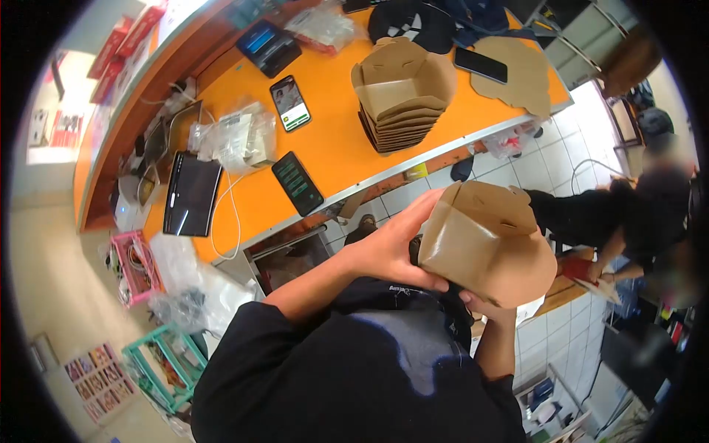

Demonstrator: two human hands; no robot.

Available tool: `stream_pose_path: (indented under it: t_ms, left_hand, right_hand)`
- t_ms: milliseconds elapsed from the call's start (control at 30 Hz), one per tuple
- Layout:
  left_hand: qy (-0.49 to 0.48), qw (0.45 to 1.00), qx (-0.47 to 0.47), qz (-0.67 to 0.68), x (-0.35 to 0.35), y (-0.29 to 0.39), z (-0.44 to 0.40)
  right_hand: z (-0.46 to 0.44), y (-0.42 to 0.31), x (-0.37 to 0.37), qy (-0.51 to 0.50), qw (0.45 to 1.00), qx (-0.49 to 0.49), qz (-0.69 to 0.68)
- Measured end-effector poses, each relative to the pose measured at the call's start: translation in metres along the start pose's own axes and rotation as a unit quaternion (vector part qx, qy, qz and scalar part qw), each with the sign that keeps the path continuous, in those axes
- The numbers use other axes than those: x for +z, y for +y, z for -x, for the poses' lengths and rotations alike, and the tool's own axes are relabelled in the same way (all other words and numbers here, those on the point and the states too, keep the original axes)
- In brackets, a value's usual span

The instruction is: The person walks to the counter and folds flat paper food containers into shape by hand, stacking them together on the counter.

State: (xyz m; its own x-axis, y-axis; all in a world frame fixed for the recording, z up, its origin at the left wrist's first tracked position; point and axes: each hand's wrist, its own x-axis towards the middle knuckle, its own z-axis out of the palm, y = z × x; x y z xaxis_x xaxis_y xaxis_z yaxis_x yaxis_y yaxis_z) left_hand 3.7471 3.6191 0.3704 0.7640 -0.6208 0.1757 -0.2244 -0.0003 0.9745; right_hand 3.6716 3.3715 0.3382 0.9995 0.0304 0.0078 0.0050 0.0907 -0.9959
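Note:
A brown cardboard food box (480, 244) with its flaps raised is held in front of my chest, its inside facing up. My left hand (395, 247) grips its left side, thumb along the near wall and fingers behind. My right hand (489, 306) is at the lower near edge of the same box; its thumb tip shows and most of its fingers are hidden. Beyond, on the orange counter, stands a nested stack of similar boxes (402, 96).
The orange counter (340, 140) holds a lit phone (290, 103), a second phone (298, 183), a tablet (192, 193), plastic-wrapped items (240, 136) and a flat cardboard piece (521, 70) under a dark phone (481, 65). To the right, another person (628, 214) handles something red.

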Motion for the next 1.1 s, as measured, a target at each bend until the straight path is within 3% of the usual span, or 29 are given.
stream_pose_path:
  t_ms: [100,200,333,500,600,700,933,1100]
  left_hand:
    - [0.07,0.993,0.061,-0.072,-0.002,0.016,-0.005]
    - [0.139,0.966,0.121,-0.184,-0.023,0.043,-0.02]
    - [0.178,0.931,0.077,-0.308,-0.082,0.082,-0.053]
    - [0.219,0.935,0.083,-0.266,-0.142,0.072,-0.091]
    - [0.229,0.915,0.101,-0.315,-0.153,0.046,-0.089]
    - [0.253,0.917,0.06,-0.304,-0.147,0.027,-0.079]
    - [0.245,0.928,0.04,-0.279,-0.149,-0.004,-0.071]
    - [0.23,0.942,0.025,-0.245,-0.149,-0.005,-0.071]
  right_hand:
    - [-0.037,-0.027,-0.001,-0.031,0.993,-0.066,-0.09]
    - [-0.097,-0.063,-0.013,-0.132,0.989,-0.044,0.05]
    - [-0.196,-0.101,0.006,-0.229,0.952,-0.057,0.195]
    - [-0.277,-0.113,0.049,-0.291,0.933,-0.126,0.168]
    - [-0.299,-0.085,0.06,-0.326,0.932,-0.129,0.093]
    - [-0.304,-0.071,0.066,-0.339,0.925,-0.142,0.092]
    - [-0.307,-0.042,0.062,-0.35,0.92,-0.099,0.146]
    - [-0.304,-0.032,0.053,-0.373,0.924,-0.015,0.086]
